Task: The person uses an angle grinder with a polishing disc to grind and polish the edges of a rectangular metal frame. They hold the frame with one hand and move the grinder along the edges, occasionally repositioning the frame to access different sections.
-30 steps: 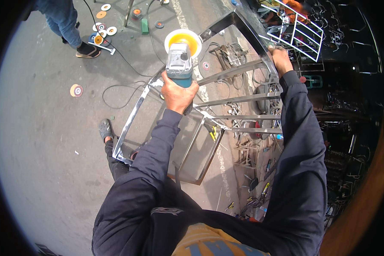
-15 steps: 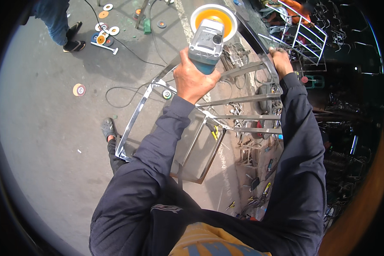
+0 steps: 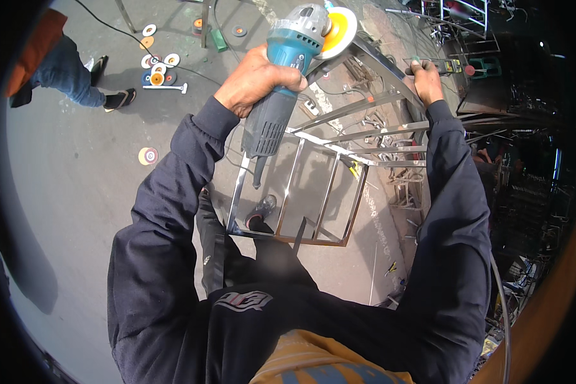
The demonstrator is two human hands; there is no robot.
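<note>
One angle grinder (image 3: 287,70), teal body with grey head, gripped around the barrel by the left hand (image 3: 256,77), fingers wrapped tight about it. One yellow-orange disc (image 3: 340,31) at its head, touching or just beside the top rail of one stainless steel frame (image 3: 339,137). Black cord dropping from the grinder's tail across the frame's left upright. Right hand (image 3: 425,80) clamped on the frame's far upper corner, fingers curled over the bar. Frame tilted, standing on the concrete floor (image 3: 77,211): four or so cross rails fanning toward the right, three thin uprights below, bottom edge resting near one sandalled foot (image 3: 262,211) seen through the bars.

On the floor upper left, a cluster of about five loose discs (image 3: 157,67) plus one short white-handled tool beside them; one more single disc (image 3: 148,155) lying apart, lower down; two further discs near the top edge. One other person's legs in blue jeans (image 3: 67,73) at upper left, well apart from the frame. Wide bare floor to the left; right side crowded with dark metal racks and scrap (image 3: 525,211), close against the frame's right edge.
</note>
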